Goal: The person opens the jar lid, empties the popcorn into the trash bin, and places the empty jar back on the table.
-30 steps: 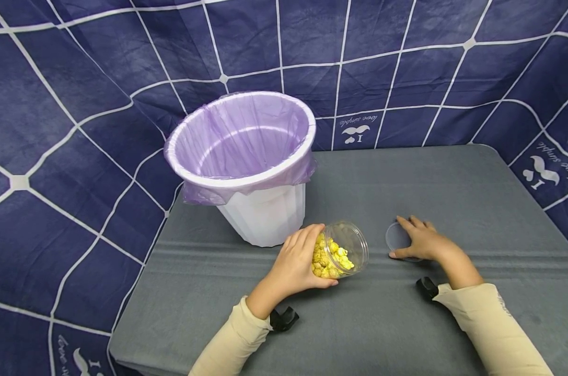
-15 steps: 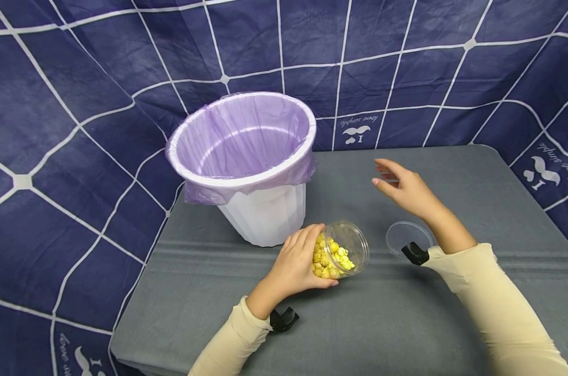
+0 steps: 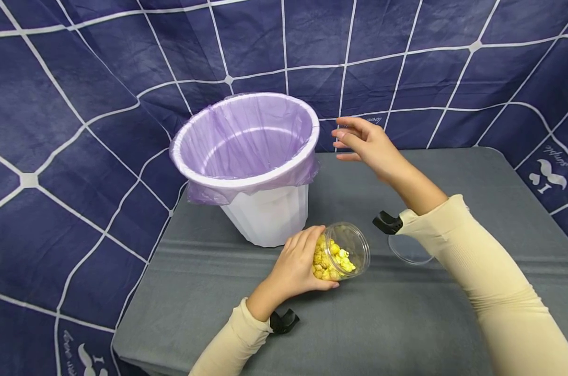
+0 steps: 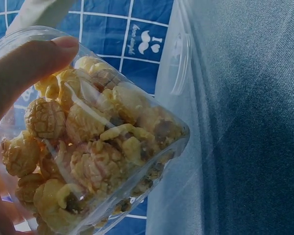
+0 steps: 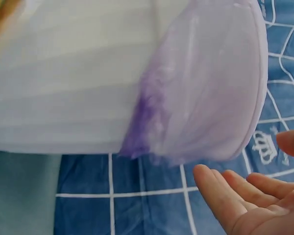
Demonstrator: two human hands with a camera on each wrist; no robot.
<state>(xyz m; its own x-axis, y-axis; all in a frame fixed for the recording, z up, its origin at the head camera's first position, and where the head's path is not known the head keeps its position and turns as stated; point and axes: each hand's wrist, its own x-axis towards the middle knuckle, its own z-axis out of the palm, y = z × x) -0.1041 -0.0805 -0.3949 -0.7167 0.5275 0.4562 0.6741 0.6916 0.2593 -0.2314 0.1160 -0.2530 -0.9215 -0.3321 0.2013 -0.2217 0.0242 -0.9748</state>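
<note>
My left hand [image 3: 295, 263] grips a clear plastic jar [image 3: 351, 243] that lies tilted with its open mouth to the right. Yellow popcorn [image 3: 331, 258] fills its lower part; the left wrist view shows the popcorn [image 4: 95, 137] close up through the clear wall, with my thumb [image 4: 44, 56] across it. My right hand [image 3: 370, 146] is in the air just right of the bin's rim, fingers loosely extended and holding nothing. In the right wrist view that hand [image 5: 255, 196] is beside the purple liner [image 5: 201, 98]. A clear round lid [image 3: 408, 250] lies on the table, partly hidden by the right sleeve.
A white bin [image 3: 269, 219] with a purple bag [image 3: 246, 141] folded over its rim stands at the back left of the grey table [image 3: 359, 329]. Blue cloth with white lines [image 3: 312, 36] hangs behind and at the sides. Black wrist mounts [image 3: 387, 223] sit at both cuffs.
My right hand has left the lid on the table, risen, and moved left and away toward the bin's rim. The left hand and jar have hardly moved.
</note>
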